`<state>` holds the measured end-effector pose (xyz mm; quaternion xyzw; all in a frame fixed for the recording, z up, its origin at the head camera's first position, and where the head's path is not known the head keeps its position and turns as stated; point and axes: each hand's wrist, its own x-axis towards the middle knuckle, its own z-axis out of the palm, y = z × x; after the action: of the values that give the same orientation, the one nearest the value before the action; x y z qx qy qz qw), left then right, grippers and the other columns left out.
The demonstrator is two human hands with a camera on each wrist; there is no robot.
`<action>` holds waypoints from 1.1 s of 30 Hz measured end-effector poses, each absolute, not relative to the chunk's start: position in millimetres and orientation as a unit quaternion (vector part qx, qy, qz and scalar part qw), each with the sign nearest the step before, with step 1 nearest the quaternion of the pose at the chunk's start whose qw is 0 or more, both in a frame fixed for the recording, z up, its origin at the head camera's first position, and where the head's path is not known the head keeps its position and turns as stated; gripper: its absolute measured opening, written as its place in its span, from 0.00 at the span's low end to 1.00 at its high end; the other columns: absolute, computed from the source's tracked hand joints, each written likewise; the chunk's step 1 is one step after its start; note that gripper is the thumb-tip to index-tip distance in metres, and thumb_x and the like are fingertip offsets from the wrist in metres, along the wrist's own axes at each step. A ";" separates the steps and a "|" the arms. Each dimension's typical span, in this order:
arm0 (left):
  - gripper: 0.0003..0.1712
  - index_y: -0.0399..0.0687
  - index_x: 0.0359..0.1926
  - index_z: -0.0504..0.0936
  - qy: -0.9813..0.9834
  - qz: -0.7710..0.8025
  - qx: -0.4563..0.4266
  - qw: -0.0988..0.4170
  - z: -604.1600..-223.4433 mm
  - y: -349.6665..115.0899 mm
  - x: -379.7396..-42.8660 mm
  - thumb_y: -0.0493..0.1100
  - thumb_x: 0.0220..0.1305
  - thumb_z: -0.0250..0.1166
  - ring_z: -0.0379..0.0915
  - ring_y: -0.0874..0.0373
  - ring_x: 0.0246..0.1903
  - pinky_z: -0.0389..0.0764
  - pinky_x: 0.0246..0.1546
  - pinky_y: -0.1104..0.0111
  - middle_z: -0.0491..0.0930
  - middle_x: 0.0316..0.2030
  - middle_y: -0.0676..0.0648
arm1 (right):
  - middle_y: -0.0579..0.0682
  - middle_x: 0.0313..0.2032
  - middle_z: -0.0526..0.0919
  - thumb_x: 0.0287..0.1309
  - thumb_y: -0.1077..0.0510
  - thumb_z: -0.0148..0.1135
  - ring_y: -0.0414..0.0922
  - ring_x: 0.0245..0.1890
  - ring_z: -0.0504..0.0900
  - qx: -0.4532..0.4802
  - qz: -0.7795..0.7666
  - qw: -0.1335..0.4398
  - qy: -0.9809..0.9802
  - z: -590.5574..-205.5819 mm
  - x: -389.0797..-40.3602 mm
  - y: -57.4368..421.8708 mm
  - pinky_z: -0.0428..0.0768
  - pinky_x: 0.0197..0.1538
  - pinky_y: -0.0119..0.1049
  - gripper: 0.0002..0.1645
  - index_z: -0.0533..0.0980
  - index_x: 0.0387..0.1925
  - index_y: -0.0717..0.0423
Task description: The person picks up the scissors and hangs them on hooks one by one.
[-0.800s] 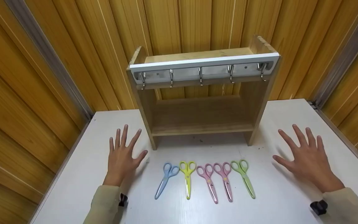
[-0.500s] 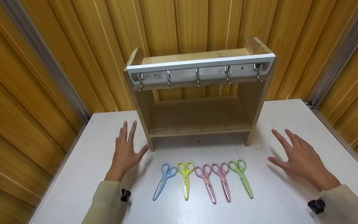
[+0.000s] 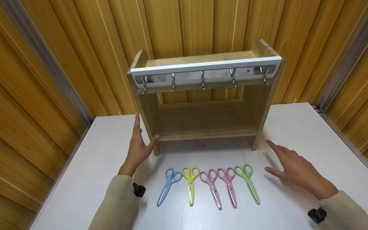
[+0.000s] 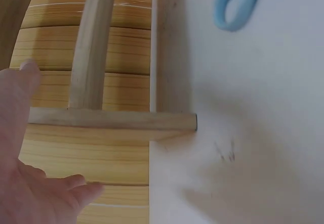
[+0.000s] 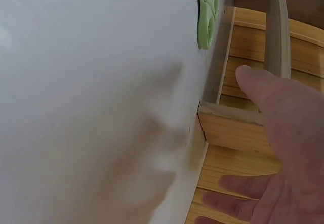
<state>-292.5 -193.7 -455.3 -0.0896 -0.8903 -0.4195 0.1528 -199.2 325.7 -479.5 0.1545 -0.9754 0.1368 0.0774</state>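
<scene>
A wooden shelf rack [image 3: 203, 121] stands upright at the back of the table, with a white rail [image 3: 190, 81] of several metal hooks across its upper front. My left hand [image 3: 136, 151] is beside the rack's left side panel, fingers straight; its thumb overlaps the panel's front edge in the head view. Farther off to the right, my right hand [image 3: 299, 167] hovers over the table with thumb and fingers extended toward the rack's right side. Neither hand holds anything. Before the rack lie blue scissors [image 3: 168, 187], yellow scissors [image 3: 191, 187], two pink scissors [image 3: 214, 191] and green scissors [image 3: 249, 185], handles toward the rack.
The white table [image 3: 85, 179] carries the rack and scissors. Wood-patterned panel walls [image 3: 196, 25] enclose it behind and on both sides, with grey metal strips at the corners. A black wrist device [image 3: 139, 189] sits at the left sleeve, and another [image 3: 317, 215] at the right.
Both hands have moved inward toward the rack, the left to its side panel. Their spread fingers have come closer together and the hands have turned edge-on. The scissors and rack stay put.
</scene>
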 end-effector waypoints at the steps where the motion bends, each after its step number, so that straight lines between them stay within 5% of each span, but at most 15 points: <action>1: 0.63 0.73 0.81 0.28 -0.884 -0.436 -0.084 0.148 -454.4 -191.6 -293.3 0.52 0.68 0.70 0.45 0.43 0.79 0.60 0.74 0.44 0.33 0.83 0.53 | 0.72 0.65 0.72 0.60 0.36 0.71 0.71 0.59 0.75 0.157 0.138 0.075 -0.975 -479.7 -198.9 322.9 0.79 0.51 0.70 0.58 0.51 0.81 0.47; 8: 0.60 0.80 0.81 0.31 -0.846 -0.509 -0.086 0.136 -452.7 -184.2 -296.2 0.48 0.70 0.69 0.64 0.31 0.69 0.76 0.59 0.38 0.47 0.81 0.44 | 0.68 0.67 0.73 0.58 0.37 0.73 0.68 0.60 0.76 0.141 0.132 0.024 -0.981 -478.9 -196.2 304.5 0.80 0.54 0.67 0.60 0.51 0.81 0.47; 18: 0.53 0.64 0.83 0.42 -0.839 -0.514 -0.092 0.154 -453.0 -174.0 -301.9 0.40 0.70 0.67 0.62 0.45 0.73 0.74 0.67 0.50 0.57 0.79 0.47 | 0.65 0.67 0.74 0.58 0.37 0.73 0.66 0.60 0.77 0.151 0.141 0.010 -0.978 -480.9 -192.3 291.6 0.81 0.53 0.65 0.58 0.53 0.81 0.48; 33: 0.45 0.53 0.81 0.52 -0.843 -0.507 -0.076 0.165 -461.3 -173.4 -300.8 0.30 0.71 0.62 0.71 0.41 0.67 0.78 0.63 0.52 0.64 0.75 0.41 | 0.59 0.59 0.79 0.56 0.44 0.76 0.60 0.54 0.79 0.197 0.142 0.071 -0.968 -493.4 -171.3 266.2 0.85 0.43 0.56 0.52 0.62 0.77 0.46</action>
<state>-300.8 -173.4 -461.3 -0.0761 -0.8428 -0.5065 0.1654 -171.3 266.2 -493.4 0.1969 -0.9676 0.1416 0.0706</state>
